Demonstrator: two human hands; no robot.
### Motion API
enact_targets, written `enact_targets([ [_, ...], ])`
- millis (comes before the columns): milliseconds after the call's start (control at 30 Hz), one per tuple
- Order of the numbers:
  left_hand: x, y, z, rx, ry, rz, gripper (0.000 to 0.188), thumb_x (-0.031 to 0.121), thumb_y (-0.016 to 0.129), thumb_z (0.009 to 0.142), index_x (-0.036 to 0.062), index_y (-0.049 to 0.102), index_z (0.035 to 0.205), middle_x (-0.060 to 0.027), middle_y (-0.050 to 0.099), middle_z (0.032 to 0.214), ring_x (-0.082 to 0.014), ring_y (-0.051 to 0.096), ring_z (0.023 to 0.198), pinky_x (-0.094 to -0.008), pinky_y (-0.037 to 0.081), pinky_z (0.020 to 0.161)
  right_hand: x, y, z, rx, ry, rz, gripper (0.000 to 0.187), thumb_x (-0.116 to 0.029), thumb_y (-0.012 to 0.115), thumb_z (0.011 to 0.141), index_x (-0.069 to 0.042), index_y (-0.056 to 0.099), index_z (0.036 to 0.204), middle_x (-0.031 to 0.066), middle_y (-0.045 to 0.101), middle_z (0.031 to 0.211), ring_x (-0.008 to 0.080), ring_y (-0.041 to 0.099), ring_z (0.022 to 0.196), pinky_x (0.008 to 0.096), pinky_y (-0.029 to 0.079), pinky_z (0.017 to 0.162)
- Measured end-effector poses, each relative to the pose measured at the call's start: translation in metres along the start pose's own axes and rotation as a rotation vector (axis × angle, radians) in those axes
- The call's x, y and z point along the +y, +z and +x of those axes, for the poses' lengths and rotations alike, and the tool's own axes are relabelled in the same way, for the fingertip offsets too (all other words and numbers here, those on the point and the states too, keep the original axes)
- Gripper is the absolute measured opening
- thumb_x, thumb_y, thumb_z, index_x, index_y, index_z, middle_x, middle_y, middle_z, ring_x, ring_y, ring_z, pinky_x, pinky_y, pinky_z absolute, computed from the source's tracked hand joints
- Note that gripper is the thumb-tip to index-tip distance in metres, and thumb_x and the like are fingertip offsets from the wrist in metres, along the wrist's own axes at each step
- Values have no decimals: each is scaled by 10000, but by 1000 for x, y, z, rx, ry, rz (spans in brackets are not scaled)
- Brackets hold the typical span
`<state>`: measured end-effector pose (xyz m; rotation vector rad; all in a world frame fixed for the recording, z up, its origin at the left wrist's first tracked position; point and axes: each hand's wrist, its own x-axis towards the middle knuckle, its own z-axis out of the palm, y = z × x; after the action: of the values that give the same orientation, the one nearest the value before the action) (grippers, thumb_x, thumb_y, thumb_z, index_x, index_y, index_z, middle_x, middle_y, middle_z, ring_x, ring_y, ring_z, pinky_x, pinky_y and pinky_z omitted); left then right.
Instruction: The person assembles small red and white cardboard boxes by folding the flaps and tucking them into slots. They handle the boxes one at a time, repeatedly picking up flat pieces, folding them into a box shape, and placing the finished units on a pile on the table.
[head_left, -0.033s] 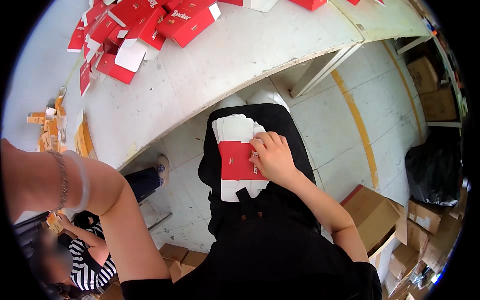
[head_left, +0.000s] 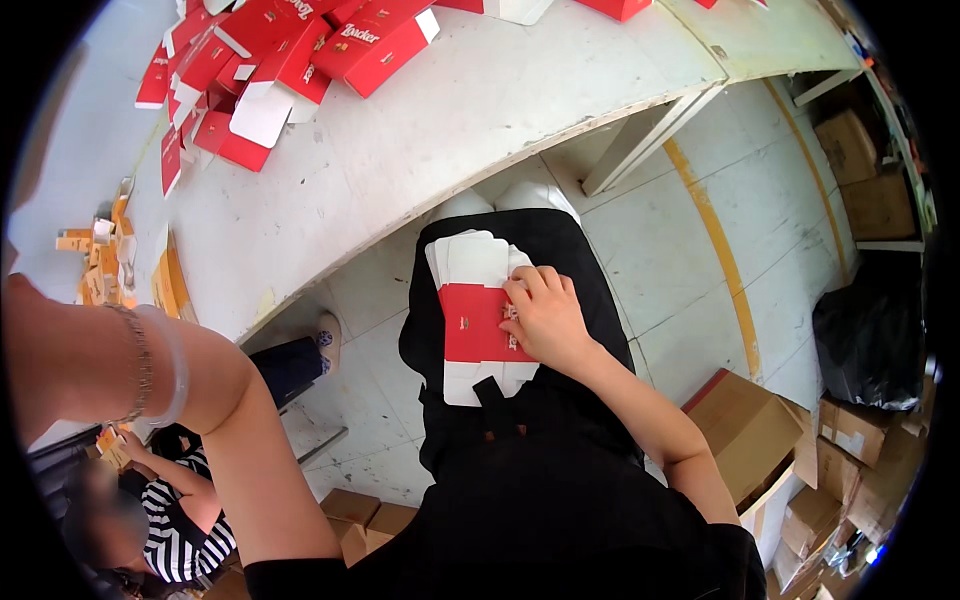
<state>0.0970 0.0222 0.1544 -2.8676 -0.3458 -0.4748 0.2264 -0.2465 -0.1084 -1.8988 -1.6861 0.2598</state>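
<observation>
On my lap lies a stack of flattened cartons (head_left: pixel 466 322), red in the middle with white flaps at both ends. The upper flaps fan out slightly. My right hand (head_left: pixel 548 315) rests on the right side of the stack, its fingers curled and closed over that edge. Raised close at the far left is my left hand (head_left: pixel 50 355), with a chain bracelet and a clear band at the wrist. The picture's dark rim cuts off its fingers, so what it holds, if anything, is hidden.
A white table (head_left: pixel 430 130) curves in front, with a heap of folded red boxes (head_left: pixel 375 45) at its far left. Small orange boxes (head_left: pixel 100 270) stand farther left. A co-worker in a striped top (head_left: pixel 185 530) sits at lower left. Cardboard boxes (head_left: pixel 745 430) stand at right.
My left wrist has shifted slightly to the right. My right hand stays on the carton stack.
</observation>
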Motion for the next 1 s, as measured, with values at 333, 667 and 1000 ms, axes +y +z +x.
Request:
enact_targets([
  [333,-47,2,44,93,-29,280,759,363,791,717,-17,506,1308,-246,557,1218,-366,572,1080,-472,485,885,-22,20,-28,-117,195,15,417,-282,851,613,-62,572,831,90,554,874,289,535,872,408,377,790],
  [667,190,84,-70,-170,-229,-457,1178,563,830,558,-61,353,1435,-408,327,1406,-530,437,1245,-618,403,937,-35,-100,20,205,311,580,172,-19,741,731,-63,578,763,24,585,702,203,539,692,335,400,779],
  [1000,206,91,-80,301,-805,-1710,863,33,771,778,16,245,1461,-161,482,1340,-237,554,1175,-369,495,949,-43,-119,54,631,-158,479,293,-187,718,837,11,609,1023,179,616,1035,311,578,894,385,462,842],
])
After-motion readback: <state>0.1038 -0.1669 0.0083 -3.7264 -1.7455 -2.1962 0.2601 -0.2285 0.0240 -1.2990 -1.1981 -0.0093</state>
